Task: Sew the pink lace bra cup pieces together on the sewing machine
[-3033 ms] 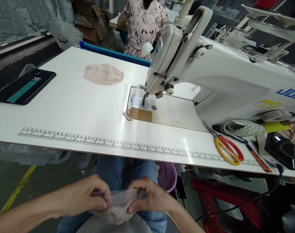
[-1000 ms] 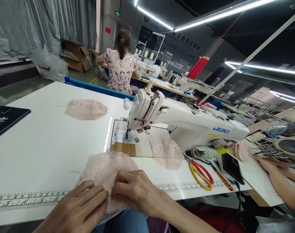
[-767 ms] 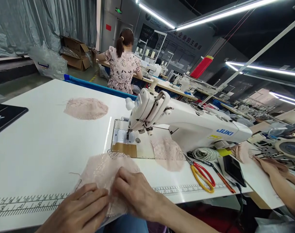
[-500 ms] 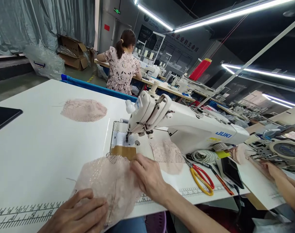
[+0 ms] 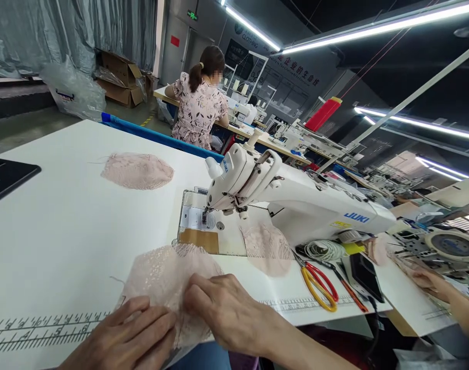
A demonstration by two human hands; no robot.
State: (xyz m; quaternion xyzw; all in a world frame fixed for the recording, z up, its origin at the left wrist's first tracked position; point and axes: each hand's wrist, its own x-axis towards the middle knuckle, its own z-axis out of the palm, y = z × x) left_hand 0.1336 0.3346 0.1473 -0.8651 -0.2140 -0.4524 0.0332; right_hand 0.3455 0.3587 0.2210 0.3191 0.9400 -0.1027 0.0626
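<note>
Head view: left hand (image 5: 126, 334) and right hand (image 5: 222, 311) both pinch the pink lace piece (image 5: 161, 270) at the near edge of the table (image 5: 64, 231). The right hand has returned from the lace's far side. Beyond stands the sewing machine (image 5: 296, 200).

Lace (image 5: 163, 270) hem hidden (under fingers (image 5: 199, 294))

Strip-lit sewing workshop (image 5: 334, 31), white tables (image 5: 64, 226)

Left hand (image 5: 126, 334) and right hand (image 5: 222, 311) pinch pale pink lace fabric piece (image 5: 167, 275) at near edge of white table (image 5: 64, 241); white sewing machine (image 5: 292, 200) behind, red-and-yellow-handled scissors (image 5: 319, 288) to the right.
</note>
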